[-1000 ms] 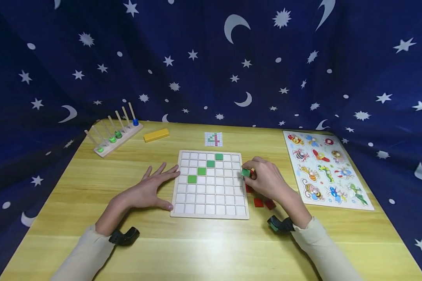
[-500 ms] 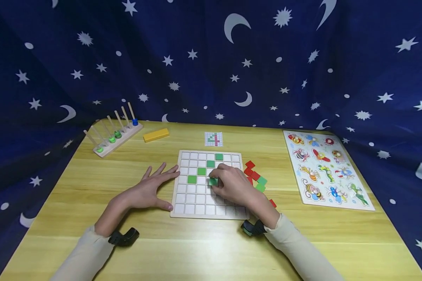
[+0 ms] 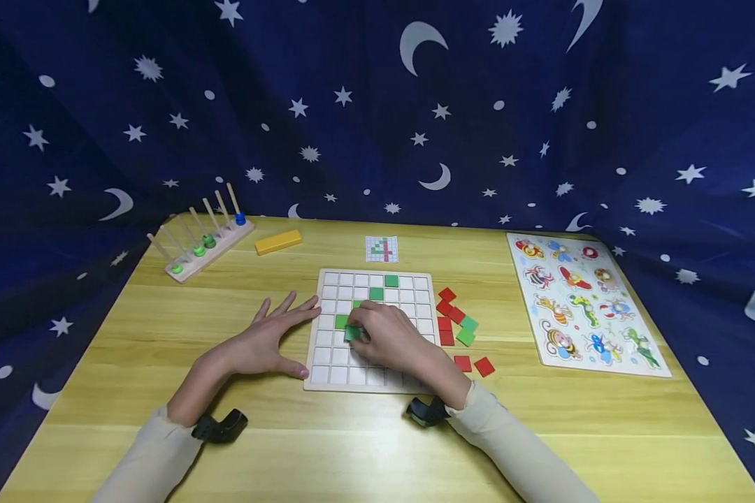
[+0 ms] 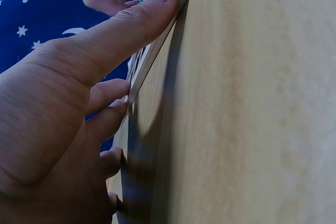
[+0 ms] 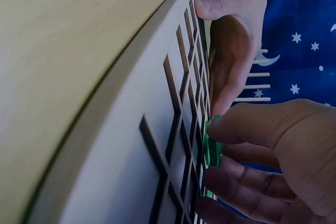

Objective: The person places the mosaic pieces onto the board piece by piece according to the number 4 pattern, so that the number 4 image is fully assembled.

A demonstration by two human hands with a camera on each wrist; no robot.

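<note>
A white grid board point(image 3: 321, 381) with a pale wooden rim lies mid-table. Green square tiles point(image 3: 376, 294) run diagonally across its cells, one of them partly hidden behind the right hand. My right hand point(image 3: 390, 339) pinches a green tile point(image 3: 352, 333) between thumb and fingers, close over a cell just below the lowest placed tile. In the right wrist view this held tile point(image 5: 214, 148) stands tilted near the board. My left hand point(image 3: 261, 342) lies spread at the board's left side, thumb and fingertips at the rim, as the left wrist view also shows.
Loose red tiles point(image 3: 447, 337) and green tiles point(image 3: 465, 337) lie right of the board. A small pattern card point(image 3: 382, 249) is behind it. A peg stand with rings point(image 3: 207, 253) and a yellow block point(image 3: 279, 242) sit back left, an insect puzzle point(image 3: 579, 307) at right.
My right hand has carried the green tile from the loose pile leftward over the board to the cell below the green diagonal. The left hand has stayed at the rim.
</note>
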